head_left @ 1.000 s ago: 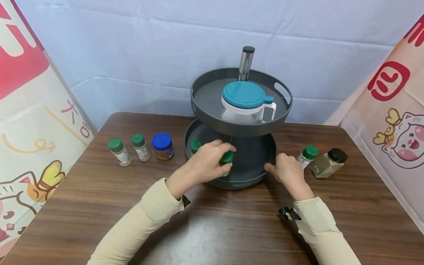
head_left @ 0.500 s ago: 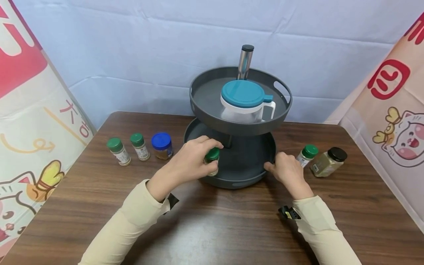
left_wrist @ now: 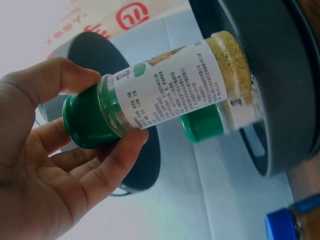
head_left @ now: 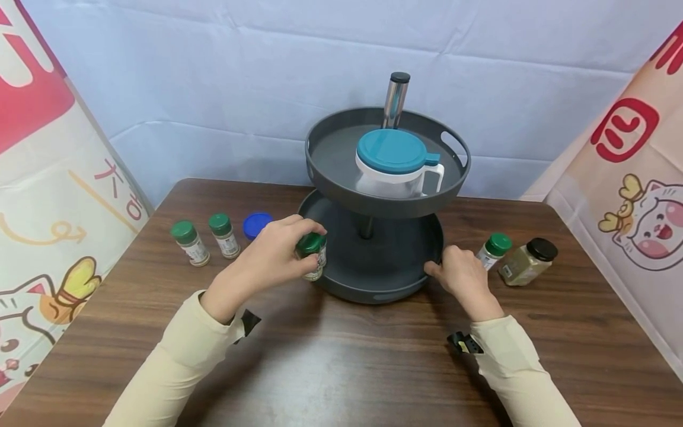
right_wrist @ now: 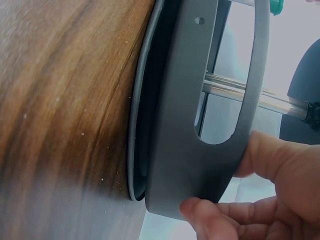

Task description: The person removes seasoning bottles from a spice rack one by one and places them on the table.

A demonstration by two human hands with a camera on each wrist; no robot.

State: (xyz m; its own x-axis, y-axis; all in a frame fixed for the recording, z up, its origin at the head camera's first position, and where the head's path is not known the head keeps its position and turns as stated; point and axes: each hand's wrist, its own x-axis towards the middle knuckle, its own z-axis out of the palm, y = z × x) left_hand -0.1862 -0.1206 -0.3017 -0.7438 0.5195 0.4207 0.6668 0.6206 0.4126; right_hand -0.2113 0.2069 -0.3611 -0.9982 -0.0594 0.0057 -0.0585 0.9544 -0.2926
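My left hand (head_left: pixel 269 255) pinches a green-lidded spice jar (left_wrist: pixel 170 85) by its lid and neck, beside the lower tray's left rim. The jar has a white label and yellowish contents. Behind it, the left wrist view shows a second green-lidded jar (left_wrist: pixel 202 123) inside the tray; in the head view my hand hides that one. My right hand (head_left: pixel 463 279) grips the right rim of the dark grey lower tray (head_left: pixel 395 255), thumb and fingers on its wall near the cut-out handle (right_wrist: pixel 220 115).
The upper tray (head_left: pixel 341 142) carries a teal-lidded pitcher (head_left: pixel 395 154). Two green-lidded jars (head_left: pixel 192 243) (head_left: pixel 224 236) and a blue-lidded jar (head_left: pixel 257 224) stand left. A green-lidded jar (head_left: pixel 494 251) and a black-lidded jar (head_left: pixel 527 263) are right of the stand.
My left hand has moved left with the spice jar, from inside the lower tray to its left rim. My right hand stays on the tray's right rim.
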